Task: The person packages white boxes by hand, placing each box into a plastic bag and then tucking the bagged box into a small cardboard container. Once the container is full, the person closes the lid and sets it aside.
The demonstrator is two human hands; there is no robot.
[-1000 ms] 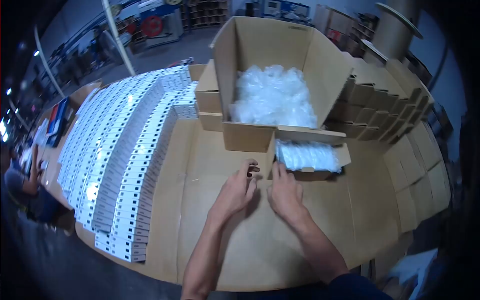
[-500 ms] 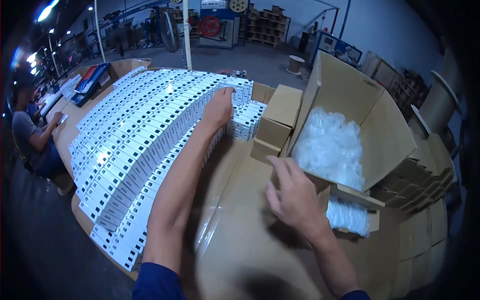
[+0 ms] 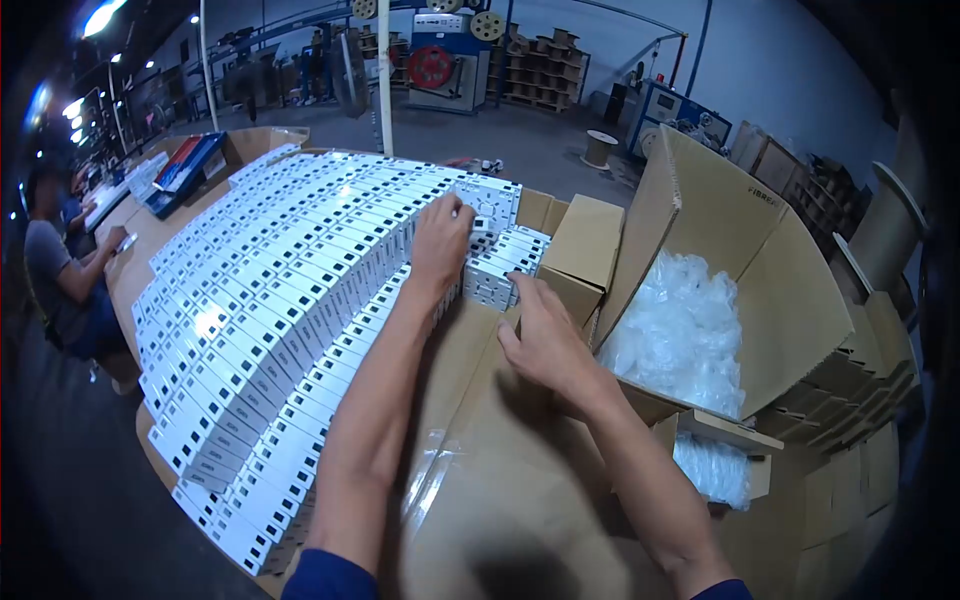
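Rows of stacked white boxes (image 3: pixel 270 290) with small black squares on their ends cover the left of the cardboard-topped table. At their far right end, my left hand (image 3: pixel 440 238) is closed on a white box (image 3: pixel 482 226), whose end shows beside the fingers. My right hand (image 3: pixel 540 330) is near the front of the lower stack of white boxes (image 3: pixel 490 287), fingers apart, with a fingertip close to or at the stack's edge. Nothing shows in its grasp.
A large open carton (image 3: pixel 790 280) holds clear plastic bags (image 3: pixel 685 330); a smaller box (image 3: pixel 712 465) of plastic is in front. A closed brown box (image 3: pixel 585 240) stands beside the stacks. A seated person (image 3: pixel 62 250) works at far left, near a blue tray (image 3: pixel 185 172).
My right hand has moved left and up, from beside the brown box to the white stack. My left hand stays at the far stack, where a box end now shows. The view has shifted slightly.
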